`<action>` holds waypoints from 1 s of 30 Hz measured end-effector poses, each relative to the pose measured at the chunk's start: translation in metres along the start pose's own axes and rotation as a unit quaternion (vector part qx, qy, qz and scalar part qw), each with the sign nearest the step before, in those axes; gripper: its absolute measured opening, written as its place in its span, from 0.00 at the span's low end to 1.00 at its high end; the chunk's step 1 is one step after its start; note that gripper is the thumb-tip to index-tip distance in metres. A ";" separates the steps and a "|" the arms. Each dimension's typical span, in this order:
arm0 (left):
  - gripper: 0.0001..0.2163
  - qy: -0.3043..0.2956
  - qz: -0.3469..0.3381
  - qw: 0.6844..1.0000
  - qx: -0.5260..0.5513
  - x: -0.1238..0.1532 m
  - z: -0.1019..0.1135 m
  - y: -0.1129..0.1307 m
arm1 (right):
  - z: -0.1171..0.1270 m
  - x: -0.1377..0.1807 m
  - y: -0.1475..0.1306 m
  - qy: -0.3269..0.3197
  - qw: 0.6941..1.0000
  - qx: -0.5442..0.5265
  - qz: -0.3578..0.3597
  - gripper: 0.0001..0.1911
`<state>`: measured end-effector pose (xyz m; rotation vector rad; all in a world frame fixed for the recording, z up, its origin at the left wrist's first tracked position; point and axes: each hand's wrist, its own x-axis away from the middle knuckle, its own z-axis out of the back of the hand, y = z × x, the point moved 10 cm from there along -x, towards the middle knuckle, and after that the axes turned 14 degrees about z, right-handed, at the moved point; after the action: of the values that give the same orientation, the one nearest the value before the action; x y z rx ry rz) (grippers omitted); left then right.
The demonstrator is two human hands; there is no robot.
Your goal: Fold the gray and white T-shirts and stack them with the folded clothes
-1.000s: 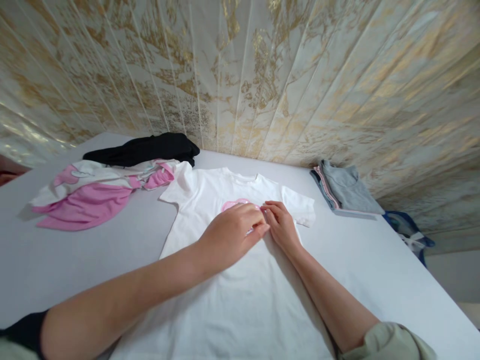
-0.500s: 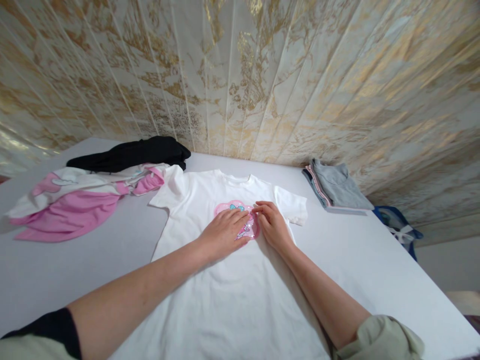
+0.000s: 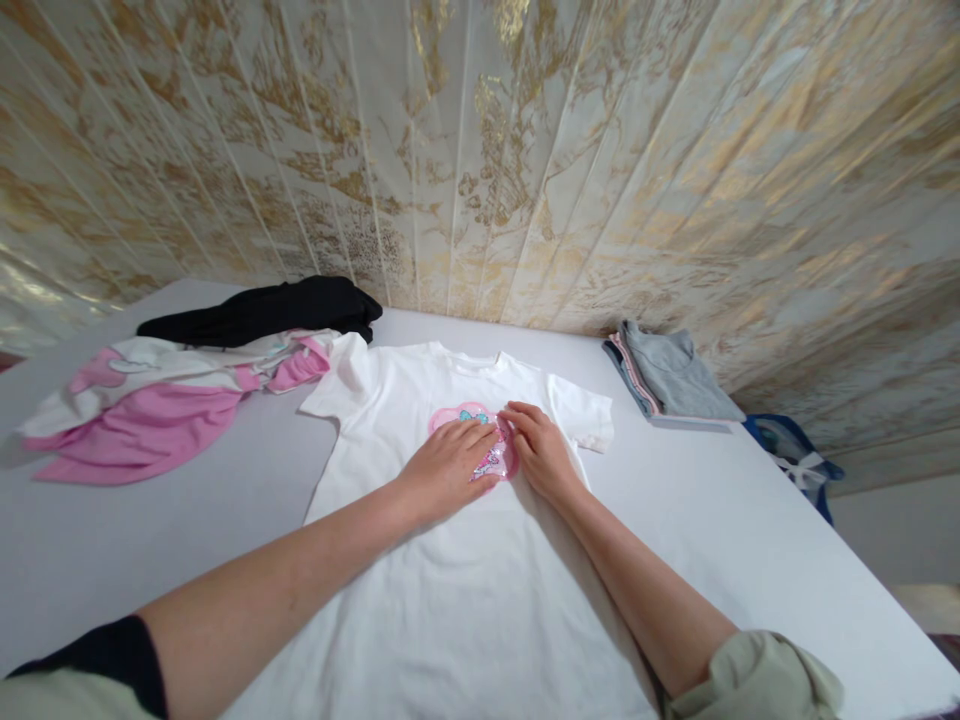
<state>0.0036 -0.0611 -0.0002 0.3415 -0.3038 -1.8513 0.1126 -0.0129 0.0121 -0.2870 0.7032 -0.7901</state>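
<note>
We had both hands on the white T-shirt, which lay spread out, front up, beneath them, its collar beyond the fingertips and its lower part running back between our forearms. Our left hand (image 3: pixel 448 467) lay palm down and spread wide, fingers stretched forward over part of the pink print (image 3: pixel 504 460) on the chest of the white T-shirt (image 3: pixel 472 580). Our right hand (image 3: pixel 544 455) rested just beside it, fingers slightly bent at the print's edge; we could not tell whether it pinched any cloth. We saw the shirt's short sleeves on either side, ahead of the hands.

Well to the left of the hands, we had a crumpled pink-and-white garment (image 3: pixel 142 425) on the pale surface (image 3: pixel 742 550), touching the shirt's sleeve, with a black garment (image 3: pixel 274 310) just behind it. Ahead and to the right of the hands, well apart from them, we had a folded stack of clothes (image 3: pixel 679 375), grey on top. Farther right, we saw a blue item (image 3: pixel 795 460) by the surface's edge. Beyond everything, we faced a gold-patterned curtain (image 3: pixel 480 180).
</note>
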 end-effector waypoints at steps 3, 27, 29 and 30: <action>0.25 0.000 0.002 1.000 0.001 0.000 0.000 0.000 | -0.004 -0.001 -0.001 -0.024 1.000 0.014 0.006 0.20; 0.15 0.031 -0.028 0.995 0.088 0.001 0.015 0.003 | -0.007 -0.003 0.002 -0.019 1.000 0.019 0.011 0.18; 0.11 0.027 -0.019 0.991 0.130 -0.002 0.019 0.000 | -0.004 -0.002 0.004 0.003 1.000 0.016 0.007 0.15; 0.10 0.023 -0.009 0.988 0.152 -0.005 0.021 -0.003 | -0.003 -0.002 0.005 0.007 1.000 0.016 0.004 0.15</action>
<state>-0.0056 -0.0552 0.0182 0.5981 -0.5552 -1.8126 0.1120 -0.0077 0.0082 -0.2493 0.7044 -0.7949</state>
